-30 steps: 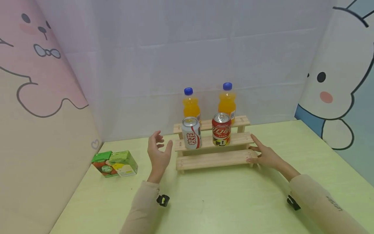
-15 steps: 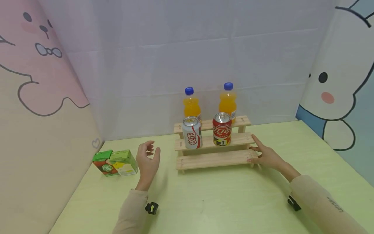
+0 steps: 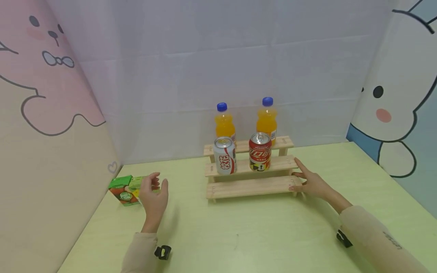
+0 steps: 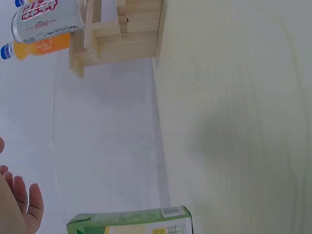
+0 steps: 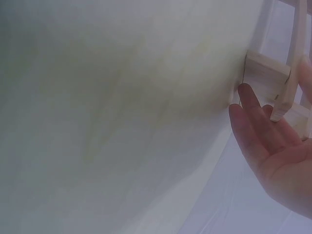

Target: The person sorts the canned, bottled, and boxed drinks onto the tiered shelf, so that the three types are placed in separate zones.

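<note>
My left hand point(image 3: 153, 199) is raised in front of the yellow-green juice box point(image 3: 137, 183), its fingers loosely bent and nothing in them. It partly hides that box in the head view; a green and red juice box point(image 3: 123, 191) stands against it on the left. Between the thumb and fingers of my right hand point(image 3: 312, 184) is the right end of a three-step wooden rack point(image 3: 252, 186). On the rack's middle step stand a white can point(image 3: 225, 157) and a red can point(image 3: 260, 152). Two orange drink bottles point(image 3: 224, 125) with blue caps occupy the top step behind them.
A pale yellow-green table point(image 3: 218, 235) carries everything. White cloth point(image 3: 164, 94) hangs behind the rack, and printed panels with cartoon animals flank both sides. Black straps point(image 3: 163, 252) are on both wrists.
My left hand has moved left and a little down, away from the rack, and now overlaps the yellow-green juice box. My right hand has stayed at the rack's end.
</note>
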The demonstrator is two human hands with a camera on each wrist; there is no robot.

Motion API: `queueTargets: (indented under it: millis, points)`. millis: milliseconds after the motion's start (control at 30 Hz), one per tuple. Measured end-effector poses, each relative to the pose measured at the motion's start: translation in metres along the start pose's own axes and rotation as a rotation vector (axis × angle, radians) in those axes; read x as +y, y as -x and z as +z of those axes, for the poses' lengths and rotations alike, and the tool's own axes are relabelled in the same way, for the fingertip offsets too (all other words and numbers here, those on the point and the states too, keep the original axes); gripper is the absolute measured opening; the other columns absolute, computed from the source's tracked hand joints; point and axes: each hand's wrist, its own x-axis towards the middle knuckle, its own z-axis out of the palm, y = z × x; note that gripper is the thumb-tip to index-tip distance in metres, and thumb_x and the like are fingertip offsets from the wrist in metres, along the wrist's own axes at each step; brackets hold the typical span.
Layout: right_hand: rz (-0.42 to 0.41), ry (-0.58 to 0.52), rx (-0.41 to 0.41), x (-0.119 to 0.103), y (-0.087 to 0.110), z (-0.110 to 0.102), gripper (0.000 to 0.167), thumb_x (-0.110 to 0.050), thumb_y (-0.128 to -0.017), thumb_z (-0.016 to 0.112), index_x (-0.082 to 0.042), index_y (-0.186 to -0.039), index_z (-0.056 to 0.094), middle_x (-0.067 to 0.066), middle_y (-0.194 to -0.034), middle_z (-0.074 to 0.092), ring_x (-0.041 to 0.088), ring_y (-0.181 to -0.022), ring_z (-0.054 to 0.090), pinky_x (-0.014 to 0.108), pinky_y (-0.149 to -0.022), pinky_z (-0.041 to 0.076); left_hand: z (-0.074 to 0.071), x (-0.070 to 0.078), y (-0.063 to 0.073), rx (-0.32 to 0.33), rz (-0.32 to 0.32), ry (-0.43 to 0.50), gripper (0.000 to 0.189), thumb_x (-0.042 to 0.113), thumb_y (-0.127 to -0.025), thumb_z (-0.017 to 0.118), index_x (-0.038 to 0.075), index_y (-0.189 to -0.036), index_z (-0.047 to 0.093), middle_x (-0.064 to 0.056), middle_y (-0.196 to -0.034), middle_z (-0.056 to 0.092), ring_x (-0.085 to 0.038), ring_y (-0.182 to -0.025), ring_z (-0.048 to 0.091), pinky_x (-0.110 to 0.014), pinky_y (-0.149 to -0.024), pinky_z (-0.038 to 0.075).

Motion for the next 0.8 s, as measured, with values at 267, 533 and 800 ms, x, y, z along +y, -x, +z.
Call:
queueTargets:
  millis: [267, 533, 800]
  points:
    - [-0.002, -0.009, 0.002, 0.001, 0.000, 0.000, 0.101, -0.025, -0.082, 0.068, -0.006, -0.145, -0.008, 0.033, -0.129, 0.039, 0.049, -0.096, 0.054, 0.054, -0.083, 0.045, -0.026, -0.013, -0.006, 0.138, -0.073, -0.082, 0.026, -0.007, -0.071, 0.068, -0.012, -0.095, 0.060, -0.021, -0.079, 0.050, -0.015, -0.069, 0.045, -0.021, -0.057, 0.037]
    - [0.005, -0.004, 0.000, -0.001, 0.000, 0.000, 0.102, -0.026, -0.082, 0.068, -0.010, -0.145, -0.011, 0.032, -0.129, 0.039, 0.048, -0.093, 0.056, 0.053, -0.082, 0.045, -0.044, -0.028, -0.006, 0.178, -0.188, -0.176, 0.045, 0.003, -0.068, 0.076, -0.009, -0.106, 0.056, -0.020, -0.096, 0.048, -0.014, -0.089, 0.038, -0.020, -0.067, 0.032]
    - [-0.012, 0.000, 0.003, 0.000, 0.000, 0.000, 0.101, -0.025, -0.082, 0.068, -0.007, -0.145, -0.009, 0.033, -0.129, 0.039, 0.049, -0.096, 0.054, 0.053, -0.082, 0.045, -0.054, -0.038, -0.009, -0.018, -0.392, -0.232, 0.077, 0.014, -0.069, 0.079, -0.005, -0.130, 0.037, -0.026, -0.118, 0.037, -0.037, -0.109, 0.035, -0.048, -0.090, 0.031]
